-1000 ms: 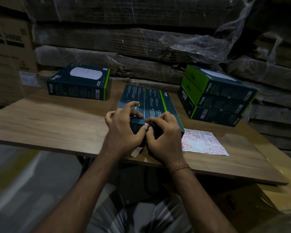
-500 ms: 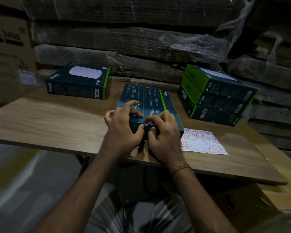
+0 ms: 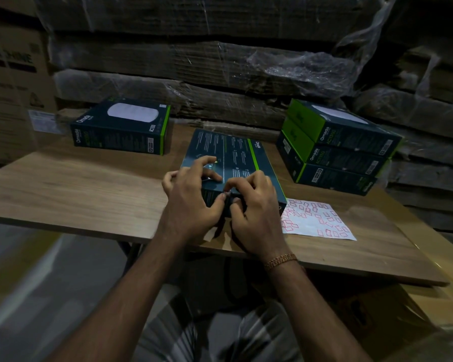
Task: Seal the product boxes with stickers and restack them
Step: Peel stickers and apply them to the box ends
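A dark product box (image 3: 230,150) with a green stripe lies face down in the middle of the wooden table (image 3: 76,199). My left hand (image 3: 191,202) grips its near end, fingers curled over the top and thumb on the front face. My right hand (image 3: 251,207) presses its fingertips and thumb on the same near edge, beside the left thumb; any sticker under them is hidden. A white sticker sheet (image 3: 317,220) with red-outlined stickers lies just right of the box. A single box (image 3: 120,129) sits at the back left. A stack of three boxes (image 3: 335,150) stands at the back right.
Plastic-wrapped flattened cartons (image 3: 194,64) form a wall behind the table. Brown cartons (image 3: 8,82) stand at the left. A cardboard box (image 3: 392,309) sits below the table's right end. The table's near edge runs just under my wrists.
My right hand's fingers have shifted up a little along the box's near edge. The box and my left hand have stayed about where they were.
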The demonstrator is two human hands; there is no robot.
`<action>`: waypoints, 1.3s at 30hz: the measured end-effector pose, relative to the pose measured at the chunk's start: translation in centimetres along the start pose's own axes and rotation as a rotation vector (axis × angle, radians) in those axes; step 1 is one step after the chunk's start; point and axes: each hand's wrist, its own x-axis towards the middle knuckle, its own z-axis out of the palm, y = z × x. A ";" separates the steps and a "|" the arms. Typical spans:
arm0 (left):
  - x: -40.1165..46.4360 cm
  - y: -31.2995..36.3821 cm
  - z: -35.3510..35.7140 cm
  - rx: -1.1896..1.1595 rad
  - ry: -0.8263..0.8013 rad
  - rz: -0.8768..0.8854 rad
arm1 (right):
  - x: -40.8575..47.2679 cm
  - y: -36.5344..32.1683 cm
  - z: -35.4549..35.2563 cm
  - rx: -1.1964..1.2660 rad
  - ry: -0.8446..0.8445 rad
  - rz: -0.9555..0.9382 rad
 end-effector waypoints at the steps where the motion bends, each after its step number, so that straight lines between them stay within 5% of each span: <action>1: 0.0 0.0 0.0 0.000 0.002 -0.001 | 0.0 0.0 0.0 -0.016 -0.009 0.000; 39: -0.1 0.1 0.1 0.012 0.002 -0.008 | -0.1 -0.4 0.1 0.030 0.023 0.028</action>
